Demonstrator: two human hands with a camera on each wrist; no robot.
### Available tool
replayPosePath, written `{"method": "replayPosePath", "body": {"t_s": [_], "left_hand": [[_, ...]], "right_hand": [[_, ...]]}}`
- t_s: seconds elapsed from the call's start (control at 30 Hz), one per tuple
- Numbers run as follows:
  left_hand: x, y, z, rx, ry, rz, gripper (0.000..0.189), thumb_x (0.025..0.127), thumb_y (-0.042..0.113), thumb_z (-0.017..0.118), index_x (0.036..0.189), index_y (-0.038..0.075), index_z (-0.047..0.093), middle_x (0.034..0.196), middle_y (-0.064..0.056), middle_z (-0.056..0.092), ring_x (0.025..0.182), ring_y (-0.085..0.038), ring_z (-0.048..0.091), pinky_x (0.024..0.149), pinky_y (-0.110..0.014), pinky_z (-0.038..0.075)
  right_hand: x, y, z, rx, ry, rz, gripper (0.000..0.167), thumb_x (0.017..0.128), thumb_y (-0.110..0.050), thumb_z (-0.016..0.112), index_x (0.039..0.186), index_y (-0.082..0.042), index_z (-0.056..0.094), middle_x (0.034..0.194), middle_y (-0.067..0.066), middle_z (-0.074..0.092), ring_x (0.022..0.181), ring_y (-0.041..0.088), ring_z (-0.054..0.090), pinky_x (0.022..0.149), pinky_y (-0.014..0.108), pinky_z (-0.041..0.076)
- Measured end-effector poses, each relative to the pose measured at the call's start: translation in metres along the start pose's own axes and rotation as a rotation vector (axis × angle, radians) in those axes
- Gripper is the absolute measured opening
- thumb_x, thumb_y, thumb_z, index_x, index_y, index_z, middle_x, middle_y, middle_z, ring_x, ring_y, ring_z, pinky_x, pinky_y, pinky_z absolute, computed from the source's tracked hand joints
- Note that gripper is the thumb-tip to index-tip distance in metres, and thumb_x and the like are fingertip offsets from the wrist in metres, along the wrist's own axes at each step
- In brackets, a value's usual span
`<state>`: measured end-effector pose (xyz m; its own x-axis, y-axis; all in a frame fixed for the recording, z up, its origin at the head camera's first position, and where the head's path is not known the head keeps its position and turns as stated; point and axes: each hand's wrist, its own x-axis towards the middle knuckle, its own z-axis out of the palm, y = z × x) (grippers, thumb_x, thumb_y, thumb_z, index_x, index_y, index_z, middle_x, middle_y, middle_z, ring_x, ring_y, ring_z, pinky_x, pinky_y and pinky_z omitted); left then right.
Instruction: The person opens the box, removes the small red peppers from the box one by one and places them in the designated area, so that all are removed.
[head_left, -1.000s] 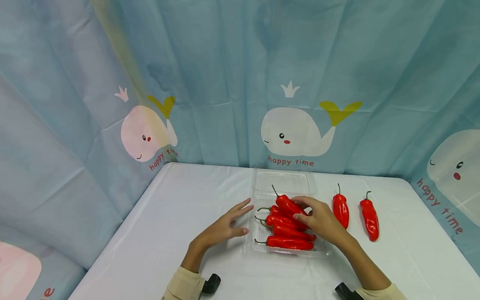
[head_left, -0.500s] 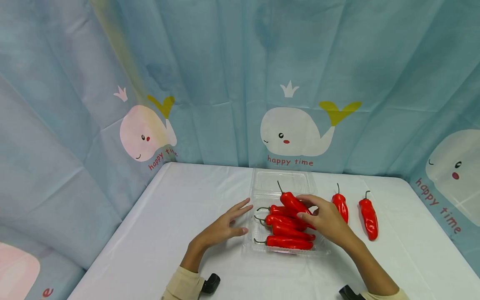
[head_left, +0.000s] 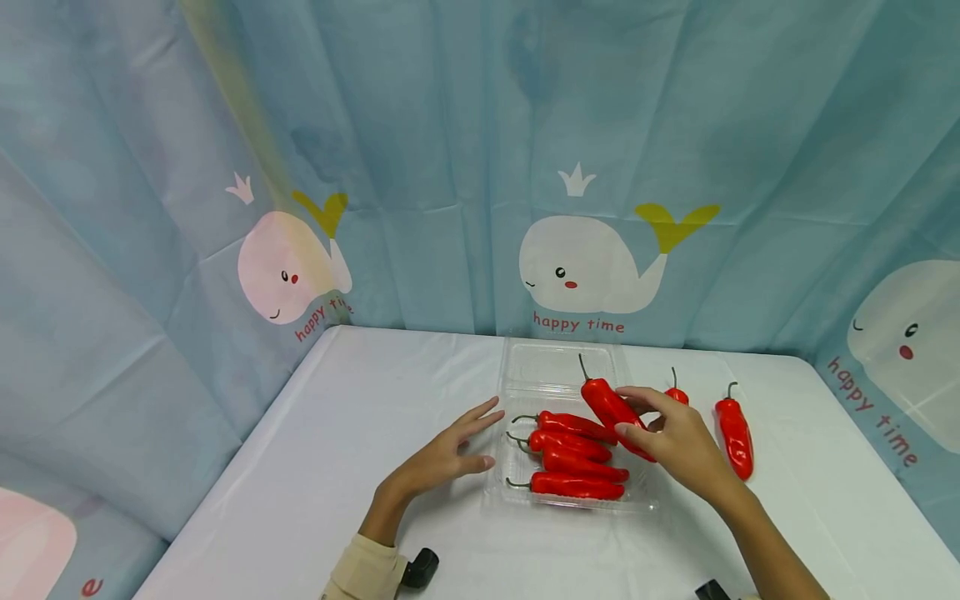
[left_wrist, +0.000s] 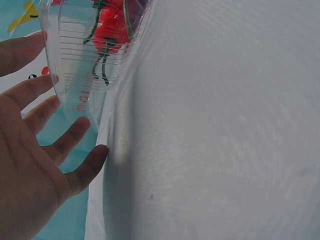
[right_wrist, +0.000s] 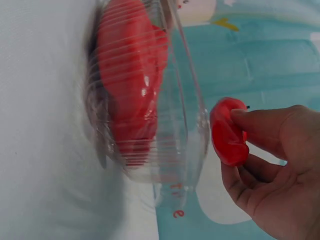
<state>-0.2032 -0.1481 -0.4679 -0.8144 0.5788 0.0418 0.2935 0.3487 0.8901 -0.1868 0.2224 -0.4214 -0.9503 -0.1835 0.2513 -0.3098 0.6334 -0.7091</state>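
My right hand (head_left: 678, 437) pinches a red chili pepper (head_left: 609, 407) between thumb and fingers, tilted with its stem up and to the left. In the right wrist view this held pepper (right_wrist: 227, 132) is beside the wall of the clear plastic container (right_wrist: 192, 120). Several other red peppers (head_left: 577, 485) lie in the container in the head view, stems to the left. At the container's left side is my left hand (head_left: 442, 458), fingers spread and straight. In the left wrist view the fingertips of my left hand (left_wrist: 45, 160) come right at the clear container wall (left_wrist: 75, 65).
Two more red peppers lie on the white table to the right, one (head_left: 735, 437) in full view and the other (head_left: 677, 394) mostly behind my right hand. The container's clear lid (head_left: 558, 364) lies folded back. A blue whale-print curtain (head_left: 420, 167) hangs behind the table.
My right hand has moved to the right with the pepper, lifting it off the other peppers toward the container's right side. The left hand has stayed in place.
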Motion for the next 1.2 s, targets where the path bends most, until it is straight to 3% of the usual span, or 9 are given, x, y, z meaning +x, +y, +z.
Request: {"method": "replayPosePath", "body": {"t_s": [0.13,0.37,0.6,0.87,1.1,1.2], "left_hand": [[0.0,-0.001,0.0,0.002,0.003,-0.004,0.072,0.098,0.017,0.066,0.165,0.013,0.038,0.178,-0.007,0.016,0.163,-0.036,0.018,0.123,-0.069,0.029],[0.0,-0.001,0.0,-0.001,0.003,-0.008,0.072,0.099,0.018,0.065,0.165,0.015,0.039,0.178,-0.005,0.017,0.163,-0.035,0.018,0.123,-0.069,0.029],[0.0,0.0,-0.001,0.002,0.002,0.0,0.071,0.099,0.017,0.066,0.165,0.019,0.04,0.178,-0.006,0.017,0.163,-0.036,0.018,0.124,-0.069,0.028],[0.0,-0.001,-0.002,-0.005,-0.006,0.003,0.072,0.099,0.018,0.066,0.165,0.013,0.039,0.178,-0.008,0.017,0.163,-0.036,0.018,0.124,-0.069,0.029],[0.0,-0.002,-0.001,0.003,-0.005,0.003,0.072,0.098,0.019,0.066,0.165,0.011,0.039,0.178,-0.008,0.017,0.163,-0.036,0.019,0.124,-0.069,0.028],[0.0,-0.002,-0.001,0.004,-0.005,0.003,0.072,0.099,0.019,0.066,0.165,0.011,0.039,0.178,-0.007,0.018,0.163,-0.036,0.019,0.123,-0.069,0.029]], "right_hand": [[-0.003,0.0,-0.005,-0.021,0.03,-0.015,0.054,0.091,-0.016,0.084,0.141,-0.01,0.065,0.12,0.015,0.074,0.087,0.024,0.068,0.065,0.026,0.061],[-0.008,-0.002,-0.022,0.02,0.046,0.002,0.051,0.097,-0.02,0.079,0.144,-0.012,0.062,0.123,0.017,0.072,0.083,0.024,0.068,0.051,0.034,0.059],[-0.008,0.001,-0.042,0.004,0.09,0.026,0.054,0.099,-0.023,0.077,0.148,-0.012,0.06,0.128,0.02,0.07,0.085,0.022,0.069,0.063,0.029,0.063],[-0.009,0.012,-0.059,0.018,0.113,0.087,0.06,0.101,-0.03,0.075,0.153,-0.01,0.054,0.134,0.024,0.065,0.084,0.019,0.07,0.063,0.029,0.063],[-0.009,0.024,-0.072,-0.025,0.166,0.121,0.063,0.1,-0.031,0.075,0.154,-0.006,0.053,0.138,0.028,0.063,0.108,0.039,0.067,0.07,0.019,0.06],[-0.01,0.031,-0.078,-0.041,0.184,0.134,0.063,0.101,-0.032,0.074,0.155,-0.005,0.052,0.139,0.028,0.063,0.113,0.026,0.064,0.072,0.01,0.055]]}}
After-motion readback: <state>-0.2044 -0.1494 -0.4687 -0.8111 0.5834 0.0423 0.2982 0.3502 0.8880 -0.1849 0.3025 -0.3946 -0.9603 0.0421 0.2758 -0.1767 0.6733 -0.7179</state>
